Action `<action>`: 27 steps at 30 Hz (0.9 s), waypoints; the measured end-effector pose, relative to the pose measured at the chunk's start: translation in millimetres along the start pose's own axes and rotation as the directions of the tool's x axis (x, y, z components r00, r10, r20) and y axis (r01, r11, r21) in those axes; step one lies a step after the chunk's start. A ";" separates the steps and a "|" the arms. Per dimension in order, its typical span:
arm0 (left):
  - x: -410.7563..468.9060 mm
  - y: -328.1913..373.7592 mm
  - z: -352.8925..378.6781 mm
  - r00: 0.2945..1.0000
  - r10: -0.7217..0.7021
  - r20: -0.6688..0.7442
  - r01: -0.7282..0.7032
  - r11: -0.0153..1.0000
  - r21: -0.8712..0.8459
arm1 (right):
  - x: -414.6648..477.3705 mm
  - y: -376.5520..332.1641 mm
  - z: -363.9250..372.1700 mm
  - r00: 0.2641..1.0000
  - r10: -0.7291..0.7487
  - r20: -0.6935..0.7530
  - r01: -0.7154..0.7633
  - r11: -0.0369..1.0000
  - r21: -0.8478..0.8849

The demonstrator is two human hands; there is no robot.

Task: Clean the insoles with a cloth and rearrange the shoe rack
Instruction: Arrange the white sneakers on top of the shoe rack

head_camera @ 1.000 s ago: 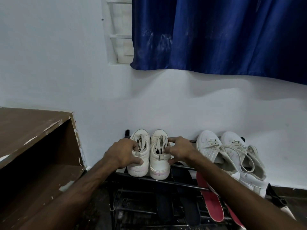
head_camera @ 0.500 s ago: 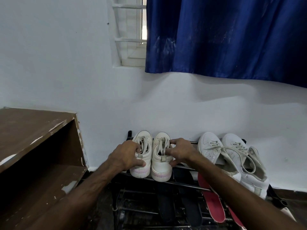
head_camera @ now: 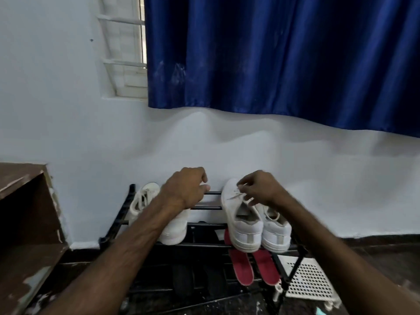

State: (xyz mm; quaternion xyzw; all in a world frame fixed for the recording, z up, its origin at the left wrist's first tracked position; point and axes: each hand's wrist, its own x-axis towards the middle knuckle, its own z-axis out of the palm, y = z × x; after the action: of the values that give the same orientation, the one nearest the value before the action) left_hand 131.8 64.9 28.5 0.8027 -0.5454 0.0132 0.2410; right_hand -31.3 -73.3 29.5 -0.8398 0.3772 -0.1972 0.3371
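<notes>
Right white pair (head_camera: 247,228) sits on the shoe rack (head_camera: 204,245) top tier, heels toward me — my right hand (head_camera: 261,189) pinches its lace near the tongue. Left hand (head_camera: 184,189) hovers loosely curled, empty, above the left pair (head_camera: 172,233). Red insoles (head_camera: 241,267) lie below.

L forearm (head_camera: 141,233) hides most of 2nd white shoe (head_camera: 173,233). Lace (head_camera: 235,195) end vanishes in right hand (head_camera: 259,189), which covers far-right shoe (head_camera: 276,233) front. Cabinet (head_camera: 27,223) cut by left edge.
</notes>
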 end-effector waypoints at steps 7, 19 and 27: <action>21.2 54.5 60.7 0.997 0.076 -0.019 -0.078 0.994 -0.073 | 8.5 81.3 -39.6 0.977 -0.032 -0.212 -0.029 0.959 -0.281; 84.3 44.5 127.3 0.978 0.106 0.177 -0.065 0.972 -0.227 | 46.9 80.6 -22.1 0.987 -0.156 -0.040 0.133 0.932 -0.338; 72.1 25.9 113.0 0.987 -0.054 0.151 0.149 0.653 -0.742 | 50.3 79.8 -38.3 0.978 -0.205 -0.042 0.203 0.978 -0.047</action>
State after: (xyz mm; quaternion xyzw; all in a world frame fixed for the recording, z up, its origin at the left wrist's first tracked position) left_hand 110.8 -50.6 -41.2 0.6603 -0.4692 -0.2726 0.5191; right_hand -61.7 -166.8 2.9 -0.8762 0.3009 -0.2422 0.2882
